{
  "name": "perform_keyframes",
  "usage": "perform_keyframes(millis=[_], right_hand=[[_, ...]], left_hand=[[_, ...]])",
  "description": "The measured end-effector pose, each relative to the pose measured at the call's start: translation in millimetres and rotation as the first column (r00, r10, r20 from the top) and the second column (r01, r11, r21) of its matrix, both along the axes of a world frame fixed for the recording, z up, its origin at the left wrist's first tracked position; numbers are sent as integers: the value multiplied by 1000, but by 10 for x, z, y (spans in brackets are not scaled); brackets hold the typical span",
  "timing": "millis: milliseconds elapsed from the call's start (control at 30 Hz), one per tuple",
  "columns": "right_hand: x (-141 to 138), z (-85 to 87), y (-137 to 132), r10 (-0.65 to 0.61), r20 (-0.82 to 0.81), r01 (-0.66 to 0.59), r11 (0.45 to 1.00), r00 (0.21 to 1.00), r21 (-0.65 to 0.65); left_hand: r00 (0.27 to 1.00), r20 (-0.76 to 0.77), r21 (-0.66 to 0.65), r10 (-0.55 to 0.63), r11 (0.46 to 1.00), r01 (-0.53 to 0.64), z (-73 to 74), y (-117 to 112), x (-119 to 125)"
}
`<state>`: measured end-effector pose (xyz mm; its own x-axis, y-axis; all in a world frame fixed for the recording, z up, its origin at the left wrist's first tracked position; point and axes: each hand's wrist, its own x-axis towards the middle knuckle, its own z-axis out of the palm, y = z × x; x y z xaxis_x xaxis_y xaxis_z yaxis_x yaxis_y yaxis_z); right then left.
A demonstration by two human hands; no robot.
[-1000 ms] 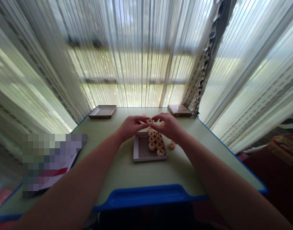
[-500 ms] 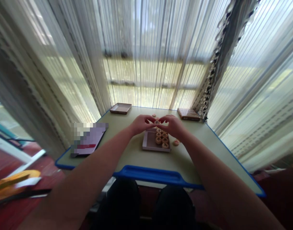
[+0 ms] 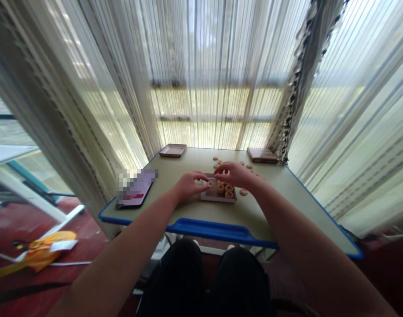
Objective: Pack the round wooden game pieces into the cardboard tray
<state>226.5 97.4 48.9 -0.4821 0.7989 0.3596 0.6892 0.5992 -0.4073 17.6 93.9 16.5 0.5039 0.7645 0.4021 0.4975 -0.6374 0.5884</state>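
My left hand (image 3: pixel 189 186) reaches to the left side of a shallow open box (image 3: pixel 208 199). Its thumb and fingertips close on a round wooden Chinese chess piece (image 3: pixel 210 184) over the left part of the box. Several more Chinese chess pieces (image 3: pixel 228 188), with dark characters on top, fill the right part of the box. Over the box's far side hovers my right hand (image 3: pixel 233 173), fingers bent and apart, with nothing visible in them. It partly hides the pieces below and behind it.
Loose pieces (image 3: pixel 215 158) lie behind the box, and one piece (image 3: pixel 243 192) lies to its right. An empty tray-like lid (image 3: pixel 173 150) sits back left, a flat brown box (image 3: pixel 262 155) back right. A tablet-like device (image 3: pixel 138 191) rests at left. The table has a raised blue front edge (image 3: pixel 211 230).
Both hands came down and nearer from beyond the box. The piece both hands pinched between them is apparently now in the left hand, over the box's left part. The right hand has let go.
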Motion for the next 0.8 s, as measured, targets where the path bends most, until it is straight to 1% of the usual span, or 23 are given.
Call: perform_keyframes(millis=[100,167,333,433,567,633,733,800], right_hand=[[30,-10,37,-104,-31,106,991,994,76],[54,-25,65,-167,-30,169,982,986,90],[97,-74,116,-286,12,284,956,958,75],[101,-89,124,-283,35,280,957,959,71],[98,-93,121,-257,57,252,964,965,82],[98,-95,119,-246,51,241,966,968,88],[94,-98,112,-225,39,220,971,974,93],[87,-98,104,-211,36,207,974,977,89]], left_hand=[[999,-45,22,-13,1000,14,7,-10,18],[996,-93,20,-2,1000,3,12,-9,26],[978,-209,-99,-19,995,-2,20,41,32],[968,-244,-153,-58,988,20,31,94,28],[965,-236,-190,-111,980,67,54,125,26],[970,-224,-167,-97,984,60,62,115,29],[978,-207,-90,-22,996,3,64,86,37],[974,-226,-76,-1,997,-16,61,71,45]])
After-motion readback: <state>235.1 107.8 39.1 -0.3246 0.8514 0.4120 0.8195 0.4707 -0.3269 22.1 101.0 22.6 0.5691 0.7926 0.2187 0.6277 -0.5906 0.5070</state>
